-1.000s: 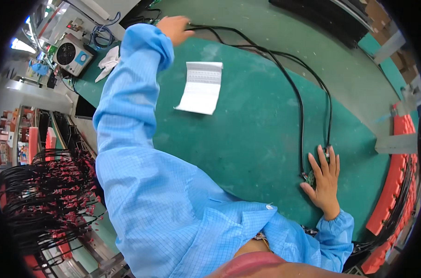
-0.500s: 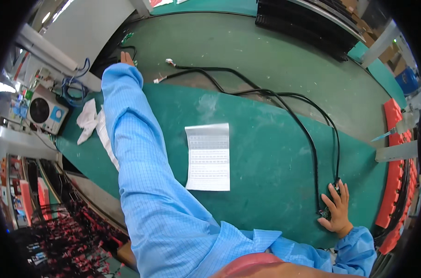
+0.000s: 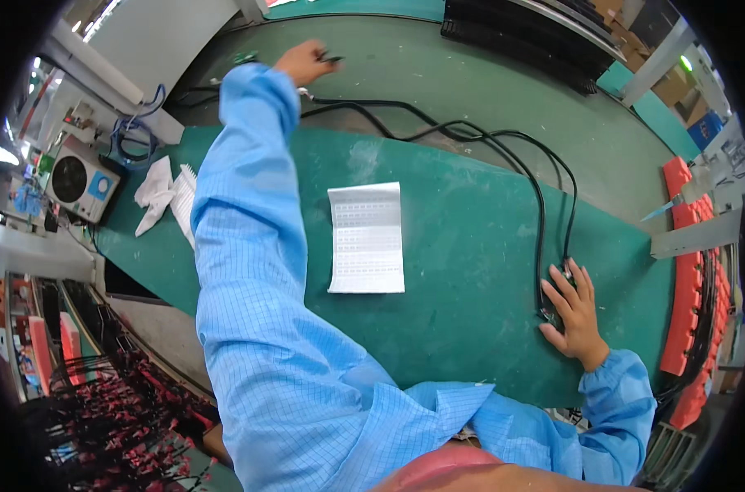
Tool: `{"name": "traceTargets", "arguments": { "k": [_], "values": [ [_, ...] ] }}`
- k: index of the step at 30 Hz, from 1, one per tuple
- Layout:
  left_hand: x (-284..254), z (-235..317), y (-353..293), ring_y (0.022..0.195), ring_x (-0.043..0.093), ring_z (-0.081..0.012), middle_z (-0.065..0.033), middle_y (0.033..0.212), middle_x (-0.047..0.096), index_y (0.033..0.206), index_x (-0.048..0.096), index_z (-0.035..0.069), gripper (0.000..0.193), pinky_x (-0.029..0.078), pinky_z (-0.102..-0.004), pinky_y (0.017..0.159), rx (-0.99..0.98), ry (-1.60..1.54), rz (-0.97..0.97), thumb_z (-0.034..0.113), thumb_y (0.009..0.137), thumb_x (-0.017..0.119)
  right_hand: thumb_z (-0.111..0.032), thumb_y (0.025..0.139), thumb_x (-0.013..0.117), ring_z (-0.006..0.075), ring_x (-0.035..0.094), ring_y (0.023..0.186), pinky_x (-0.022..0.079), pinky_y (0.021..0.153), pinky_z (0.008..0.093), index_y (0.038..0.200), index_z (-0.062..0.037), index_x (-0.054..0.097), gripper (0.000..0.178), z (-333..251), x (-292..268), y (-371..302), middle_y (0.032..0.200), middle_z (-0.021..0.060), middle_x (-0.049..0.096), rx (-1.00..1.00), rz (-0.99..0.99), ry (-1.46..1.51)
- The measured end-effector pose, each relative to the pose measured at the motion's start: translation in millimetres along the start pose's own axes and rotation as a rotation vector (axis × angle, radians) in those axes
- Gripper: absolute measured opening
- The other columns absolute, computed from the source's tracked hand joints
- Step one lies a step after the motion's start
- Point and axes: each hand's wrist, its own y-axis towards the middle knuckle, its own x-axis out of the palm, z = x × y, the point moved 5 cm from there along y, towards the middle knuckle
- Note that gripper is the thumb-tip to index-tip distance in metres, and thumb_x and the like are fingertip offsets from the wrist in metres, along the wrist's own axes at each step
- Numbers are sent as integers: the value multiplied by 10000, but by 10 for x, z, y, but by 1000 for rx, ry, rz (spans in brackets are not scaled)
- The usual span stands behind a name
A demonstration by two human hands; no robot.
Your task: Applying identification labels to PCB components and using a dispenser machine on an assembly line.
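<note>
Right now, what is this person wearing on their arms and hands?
Both arms are covered by long, loose, light blue sleeves with a fine grid pattern, gathered into elastic cuffs at the wrists. The left hand and the right hand are bare: no gloves, and no rings or watch that I can make out.

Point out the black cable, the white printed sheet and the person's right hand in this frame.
black cable [image 3: 540,205]: head view, on the bend running down toward the right hand.
white printed sheet [image 3: 366,238]: head view, middle of the paper.
right hand [image 3: 571,305]: head view, back of the hand, flat on the green mat.
</note>
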Motion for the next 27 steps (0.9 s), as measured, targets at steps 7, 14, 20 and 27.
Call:
{"name": "traceTargets", "arguments": {
  "k": [7, 14, 20, 27],
  "values": [
    [-93, 2248, 38, 761, 553, -109, -33, 798, 590, 1031, 566, 26, 245, 444, -247, 688, 343, -106, 55, 255, 947, 536, -352, 776, 605, 381, 264, 1363, 182, 1104, 540, 1336, -102, 474, 627, 43, -21, -73, 1441, 112, 383, -6, 86, -10],
    [212, 3470, -237, 716, 560, -191, -81, 741, 562, 979, 487, 45, 244, 438, -343, 631, 445, -762, 80, 254, 914, 595, -364, 812, 607, 355, 253, 1369, 185, 1108, 526, 1360, -132, 446, 617, 143, 62, -115, 1451, 78, 372, -107, 149, 24],
    [1058, 4480, -1269, 872, 579, -211, -98, 906, 584, 1039, 526, 60, 260, 463, -345, 777, 573, -531, -79, 224, 876, 644, -397, 848, 590, 332, 283, 1358, 199, 1119, 506, 1361, -142, 445, 591, 433, 46, -570, 1428, 54, 402, -197, 134, 44],
    [1665, 4251, -1917, 1042, 578, -290, -72, 1194, 589, 1100, 582, 88, 410, 482, -361, 875, 819, -203, 20, -54, 721, 649, -473, 838, 585, 345, 320, 1337, 227, 1102, 518, 1343, -176, 472, 597, 508, -38, -1057, 1424, 81, 404, -257, 136, 154]
  ]
}}
